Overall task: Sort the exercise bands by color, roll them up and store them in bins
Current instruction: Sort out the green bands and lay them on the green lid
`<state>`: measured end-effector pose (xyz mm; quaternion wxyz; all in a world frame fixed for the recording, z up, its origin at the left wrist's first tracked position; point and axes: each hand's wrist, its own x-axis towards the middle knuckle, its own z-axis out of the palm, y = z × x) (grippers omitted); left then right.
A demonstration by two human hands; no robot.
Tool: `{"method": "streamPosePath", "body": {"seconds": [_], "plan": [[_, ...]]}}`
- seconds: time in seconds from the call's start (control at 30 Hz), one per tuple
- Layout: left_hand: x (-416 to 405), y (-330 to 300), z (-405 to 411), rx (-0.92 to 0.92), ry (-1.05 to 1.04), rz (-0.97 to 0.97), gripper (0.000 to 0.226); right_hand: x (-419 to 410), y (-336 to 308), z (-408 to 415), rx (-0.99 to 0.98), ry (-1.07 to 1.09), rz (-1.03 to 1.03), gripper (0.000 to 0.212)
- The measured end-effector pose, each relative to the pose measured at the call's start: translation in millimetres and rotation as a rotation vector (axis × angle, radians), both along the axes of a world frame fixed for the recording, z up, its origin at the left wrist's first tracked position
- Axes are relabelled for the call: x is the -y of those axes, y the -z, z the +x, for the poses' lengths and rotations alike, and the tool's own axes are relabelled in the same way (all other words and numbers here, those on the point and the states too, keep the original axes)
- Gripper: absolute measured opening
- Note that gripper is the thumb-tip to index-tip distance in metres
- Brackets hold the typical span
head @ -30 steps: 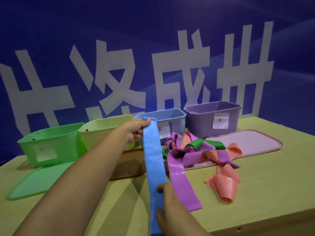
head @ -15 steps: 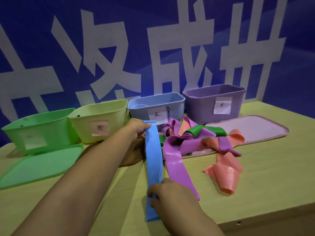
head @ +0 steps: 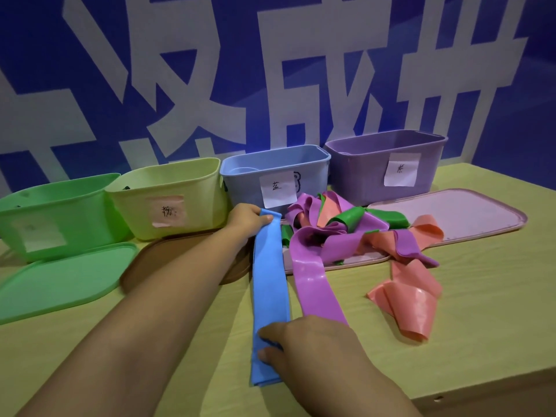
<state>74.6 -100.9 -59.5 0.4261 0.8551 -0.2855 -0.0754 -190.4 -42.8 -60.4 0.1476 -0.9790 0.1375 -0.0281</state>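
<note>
Lowered flat onto the table [head: 481, 311], blue band [head: 268, 284] stays pinched endwise by both hands' fingers [head: 264, 218].

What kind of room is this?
Probably a staged work area, not a home: a blue wall banner with huge white characters, labelled bins in a row, and a plain wooden table.

A pale yellow-green wooden table [head: 481, 326] stands before a deep blue wall [head: 535, 85] printed with large white characters [head: 301, 70] across its width.
</note>
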Motion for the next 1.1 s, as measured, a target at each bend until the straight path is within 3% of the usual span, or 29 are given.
{"method": "streamPosePath", "body": {"seconds": [0.17,0.33,0.5,0.63,0.73,0.8,0.9,1.1], "plan": [[5.3,7.4,0.7,-0.024,-0.010,0.003,0.020,5.0,0.9,-5.9,-0.039,-0.089,-0.097,0.030],[0.4,9.5,1.9,0.178,-0.038,0.200,0.028,6.9,3.4,-7.6,-0.019,-0.045,-0.024,0.039],[-5.4,4.2,-9.9,0.334,0.006,0.263,0.054,6.5,3.9,-8.5,-0.027,-0.035,-0.020,0.039],[-12.4,-10.7,-28.4,0.477,0.203,0.228,0.040,4.3,1.5,-7.3,-0.033,-0.025,-0.015,0.034],[-12.4,-17.3,-44.2,0.418,0.426,0.399,0.033,2.4,-2.1,-4.0,-0.012,0.000,-0.024,0.034],[-10.5,-16.9,-49.4,0.385,0.444,0.483,0.034,1.0,-4.0,-0.7,0.021,0.015,-0.028,0.034],[-9.2,-14.9,-51.4,0.427,0.383,0.425,0.028,2.2,-6.6,5.1,0.093,0.039,-0.066,0.035],[-6.6,-24.4,-58.7,0.407,0.276,0.131,0.016,15.3,-4.0,10.0,0.093,0.045,-0.100,0.032]]}}
